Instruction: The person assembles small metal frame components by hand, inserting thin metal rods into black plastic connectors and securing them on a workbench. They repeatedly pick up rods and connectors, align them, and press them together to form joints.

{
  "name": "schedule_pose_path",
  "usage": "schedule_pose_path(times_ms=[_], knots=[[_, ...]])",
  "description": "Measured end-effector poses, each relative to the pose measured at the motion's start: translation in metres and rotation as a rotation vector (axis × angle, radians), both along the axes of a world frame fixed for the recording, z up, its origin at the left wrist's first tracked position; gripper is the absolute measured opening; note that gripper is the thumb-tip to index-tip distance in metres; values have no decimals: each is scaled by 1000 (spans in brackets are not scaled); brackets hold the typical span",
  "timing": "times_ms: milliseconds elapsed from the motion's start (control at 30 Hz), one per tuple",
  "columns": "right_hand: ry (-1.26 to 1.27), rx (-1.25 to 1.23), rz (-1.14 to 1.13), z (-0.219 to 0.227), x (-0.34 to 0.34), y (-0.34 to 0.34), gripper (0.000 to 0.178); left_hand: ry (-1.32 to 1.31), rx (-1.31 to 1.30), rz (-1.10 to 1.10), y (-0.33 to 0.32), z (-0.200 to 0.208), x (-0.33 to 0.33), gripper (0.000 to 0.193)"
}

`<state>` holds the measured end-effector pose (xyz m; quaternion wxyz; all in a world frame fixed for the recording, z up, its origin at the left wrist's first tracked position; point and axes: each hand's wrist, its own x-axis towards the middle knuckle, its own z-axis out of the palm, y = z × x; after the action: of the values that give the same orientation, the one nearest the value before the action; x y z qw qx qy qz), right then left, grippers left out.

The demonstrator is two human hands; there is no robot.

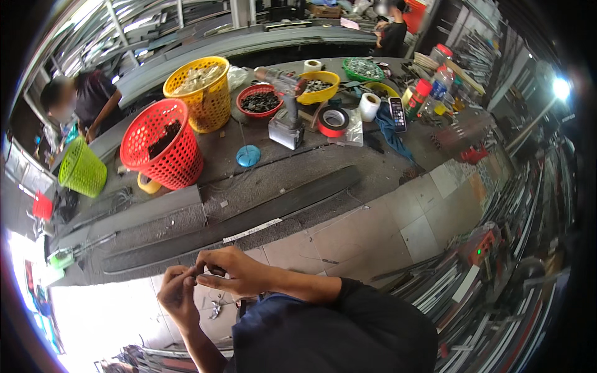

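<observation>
My left hand [178,294] and my right hand [235,272] meet in front of my body, just off the near edge of the workbench [249,202]. The fingers of both are closed in a pinch, fingertips against fingertips. Whatever sits between them is small and dark, mostly hidden, and I cannot make out its kind. Beyond my hands, a long dark strip [280,200] lies along the bench, with a short white marked strip [252,230] at its near side. A red perforated basket [186,163] with dark pieces inside stands farther back.
A yellow basket [214,110], a cordless drill [287,121], a red bowl [239,107] of dark parts, tape rolls [370,107] and a phone [397,115] crowd the bench. A green basket [87,174] stands left, near another person [93,102]. Metal strips [497,273] are piled at right.
</observation>
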<state>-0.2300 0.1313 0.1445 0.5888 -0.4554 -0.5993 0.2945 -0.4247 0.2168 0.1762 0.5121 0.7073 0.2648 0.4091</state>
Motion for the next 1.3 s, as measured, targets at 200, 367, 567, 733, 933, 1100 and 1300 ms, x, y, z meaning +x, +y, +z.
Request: schedule_pose_path(times_ms=[200,367,567,733,933,1100,1300], knots=[[648,-293,209,-58,-8,5,36,140,210,-42,3,-29,18,21],[463,-316,-39,-92,-18,11,19,234,-13,36,14,-74,0,16],[75,-504,-223,-108,-7,14,18,376,-435,109,23,-148,-15,25],[-251,-434,-375,-114,9,37,14,403,-369,92,46,-181,-4,28],[-345,-476,-421,-111,15,65,15,453,-383,65,73,-187,32,33],[-345,-537,-409,-115,16,72,14,502,-429,104,78,-186,46,29],[-286,-466,-395,-121,23,75,16,403,-578,101,72,-201,45,28]])
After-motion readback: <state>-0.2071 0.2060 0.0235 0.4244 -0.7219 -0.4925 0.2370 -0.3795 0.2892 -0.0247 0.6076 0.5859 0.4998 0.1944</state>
